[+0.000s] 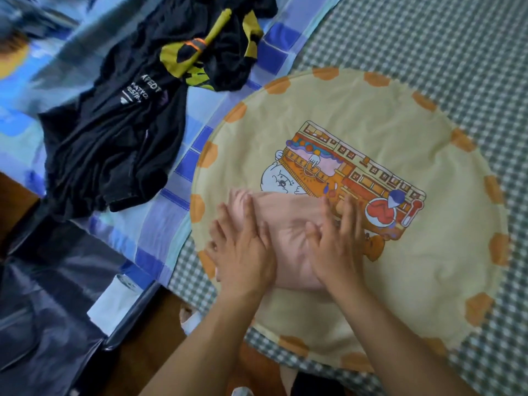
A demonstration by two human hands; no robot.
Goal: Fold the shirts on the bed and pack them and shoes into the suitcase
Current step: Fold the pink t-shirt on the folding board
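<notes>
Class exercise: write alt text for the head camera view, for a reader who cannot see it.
Both hands, left hand and right hand, press flat on a pink garment atop a round yellow cushion; black shirts lie crumpled nearby.

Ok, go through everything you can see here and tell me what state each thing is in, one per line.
Pink shirt: small folded bundle on the round cushion.
Left hand: flat, pressing the pink shirt.
Right hand: flat, pressing it too.
Black shirt: unfolded, crumpled.
Black-and-yellow shirt: unfolded, heaped.

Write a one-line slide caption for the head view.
Both hands, left and right, press flat on a pale pink folded garment atop a round yellow cushion; black shirts lie unfolded nearby.
</notes>
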